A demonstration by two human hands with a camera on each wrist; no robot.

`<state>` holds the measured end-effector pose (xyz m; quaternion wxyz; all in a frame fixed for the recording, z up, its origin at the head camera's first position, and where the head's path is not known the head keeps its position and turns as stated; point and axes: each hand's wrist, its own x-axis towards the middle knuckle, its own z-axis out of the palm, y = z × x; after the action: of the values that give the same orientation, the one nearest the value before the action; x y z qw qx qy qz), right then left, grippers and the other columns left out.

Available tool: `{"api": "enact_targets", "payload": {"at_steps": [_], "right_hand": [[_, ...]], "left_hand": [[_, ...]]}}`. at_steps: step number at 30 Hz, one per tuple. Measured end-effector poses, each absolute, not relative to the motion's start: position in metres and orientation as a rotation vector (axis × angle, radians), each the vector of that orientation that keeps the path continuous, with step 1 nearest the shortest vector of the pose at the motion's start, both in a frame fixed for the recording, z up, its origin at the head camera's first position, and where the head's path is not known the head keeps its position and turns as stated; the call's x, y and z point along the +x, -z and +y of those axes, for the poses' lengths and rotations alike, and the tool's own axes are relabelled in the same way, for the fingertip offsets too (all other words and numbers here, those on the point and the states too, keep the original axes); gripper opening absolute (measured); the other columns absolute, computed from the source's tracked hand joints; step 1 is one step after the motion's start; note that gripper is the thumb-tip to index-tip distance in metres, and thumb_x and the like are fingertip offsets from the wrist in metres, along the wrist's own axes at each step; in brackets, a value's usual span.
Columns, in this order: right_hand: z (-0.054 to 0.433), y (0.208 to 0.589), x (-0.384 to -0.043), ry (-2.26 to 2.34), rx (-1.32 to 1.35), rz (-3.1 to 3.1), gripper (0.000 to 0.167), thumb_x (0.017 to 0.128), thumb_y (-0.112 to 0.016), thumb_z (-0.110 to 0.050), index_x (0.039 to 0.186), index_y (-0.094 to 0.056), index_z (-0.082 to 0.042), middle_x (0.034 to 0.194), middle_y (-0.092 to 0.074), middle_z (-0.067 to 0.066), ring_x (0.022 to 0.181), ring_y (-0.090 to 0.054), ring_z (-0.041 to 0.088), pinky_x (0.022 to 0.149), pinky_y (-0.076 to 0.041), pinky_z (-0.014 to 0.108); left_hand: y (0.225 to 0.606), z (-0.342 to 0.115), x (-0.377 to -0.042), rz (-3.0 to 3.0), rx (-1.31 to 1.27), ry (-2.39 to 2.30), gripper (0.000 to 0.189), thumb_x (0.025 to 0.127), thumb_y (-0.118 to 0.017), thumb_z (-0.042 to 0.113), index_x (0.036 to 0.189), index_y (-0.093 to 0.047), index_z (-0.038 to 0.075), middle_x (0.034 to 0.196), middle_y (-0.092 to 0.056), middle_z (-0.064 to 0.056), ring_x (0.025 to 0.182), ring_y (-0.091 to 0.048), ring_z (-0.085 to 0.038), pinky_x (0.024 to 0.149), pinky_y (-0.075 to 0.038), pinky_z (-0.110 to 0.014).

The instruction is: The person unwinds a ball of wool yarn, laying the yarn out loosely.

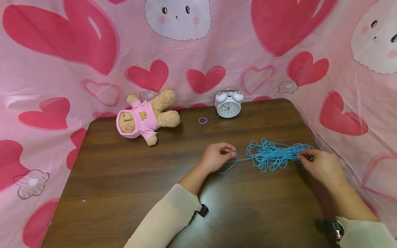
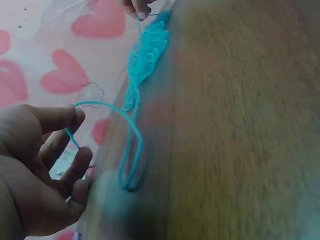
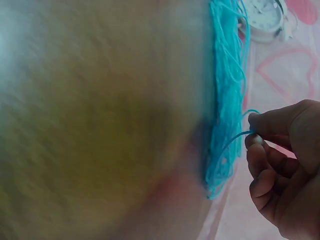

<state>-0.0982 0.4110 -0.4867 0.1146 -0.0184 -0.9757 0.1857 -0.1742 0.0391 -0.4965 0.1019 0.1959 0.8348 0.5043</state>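
Observation:
A loose bundle of thin blue cord [image 1: 273, 155] lies on the right part of the wooden table, its strands looped and tangled. To its left, my left hand [image 1: 218, 156] pinches one end of the cord between thumb and forefinger. In the left wrist view a loop of cord [image 2: 136, 131] hangs from those fingers and leads to the bundle. My right hand [image 1: 324, 167] is at the bundle's right end. The right wrist view shows its thumb and forefinger [image 3: 255, 120] pinching a single strand at the bundle's side.
A teddy bear in a pink hoodie [image 1: 145, 117] lies at the back left of the brown table [image 1: 130, 186]. Near the back edge are a purple ring [image 1: 203, 120] and a white twin-bell alarm clock [image 1: 228, 105]. Pink heart-patterned cloth [image 1: 204, 51] hangs behind and beside the table.

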Motion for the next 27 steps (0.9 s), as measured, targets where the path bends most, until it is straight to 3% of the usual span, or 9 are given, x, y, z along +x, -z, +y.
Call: {"api": "enact_targets", "payload": {"at_steps": [6,9,12,18,22,27], "right_hand": [[0.4,0.494,-0.094,-0.563,0.002,-2.911,0.019,0.089,-0.079,-0.024,0.1,-0.081,-0.008,0.076,-0.076,0.012,0.081,-0.069,0.049,0.065,-0.05,0.057],[0.398,0.494,-0.091,-0.563,0.036,-2.904,0.02,0.088,-0.08,-0.022,0.102,-0.08,-0.007,0.074,-0.075,0.01,0.074,-0.068,0.045,0.06,-0.049,0.053],[0.397,0.49,-0.09,-0.582,0.042,-2.877,0.022,0.086,-0.081,-0.02,0.103,-0.079,-0.006,0.072,-0.074,0.007,0.061,-0.062,0.03,0.054,-0.045,0.043],[0.391,0.485,-0.091,-0.645,0.048,-2.849,0.027,0.086,-0.082,-0.021,0.107,-0.077,-0.005,0.082,-0.073,0.004,0.062,-0.057,0.013,0.055,-0.045,0.036],[0.38,0.487,-0.094,-0.691,0.102,-2.771,0.03,0.084,-0.084,-0.02,0.11,-0.077,-0.007,0.085,-0.072,0.003,0.065,-0.056,0.008,0.057,-0.043,0.026],[0.364,0.489,-0.099,-0.699,0.183,-2.679,0.031,0.083,-0.085,-0.016,0.111,-0.077,-0.008,0.09,-0.071,0.003,0.071,-0.058,0.013,0.063,-0.04,0.022]], "left_hand": [[0.506,0.05,-0.183,2.675,0.581,-1.28,0.013,0.096,-0.076,0.029,0.108,-0.078,0.026,0.094,-0.077,0.02,0.096,-0.068,0.003,0.097,-0.042,-0.035],[0.51,0.052,-0.185,2.749,0.576,-1.19,0.016,0.097,-0.076,0.032,0.113,-0.078,0.029,0.099,-0.077,0.022,0.104,-0.067,-0.002,0.095,-0.036,-0.043],[0.512,0.052,-0.186,2.786,0.569,-1.147,0.02,0.097,-0.075,0.032,0.117,-0.077,0.031,0.106,-0.076,0.022,0.11,-0.065,-0.01,0.093,-0.035,-0.045],[0.511,0.037,-0.189,2.789,0.552,-1.147,0.026,0.096,-0.076,0.03,0.122,-0.076,0.03,0.119,-0.074,0.017,0.119,-0.063,-0.017,0.099,-0.039,-0.047],[0.511,0.022,-0.192,2.725,0.529,-1.224,0.027,0.097,-0.076,0.028,0.123,-0.075,0.024,0.12,-0.074,0.011,0.116,-0.065,-0.014,0.102,-0.047,-0.037],[0.505,0.001,-0.188,2.693,0.462,-1.309,0.028,0.096,-0.075,0.028,0.123,-0.075,0.021,0.122,-0.073,0.005,0.119,-0.065,-0.016,0.103,-0.049,-0.035]]}}
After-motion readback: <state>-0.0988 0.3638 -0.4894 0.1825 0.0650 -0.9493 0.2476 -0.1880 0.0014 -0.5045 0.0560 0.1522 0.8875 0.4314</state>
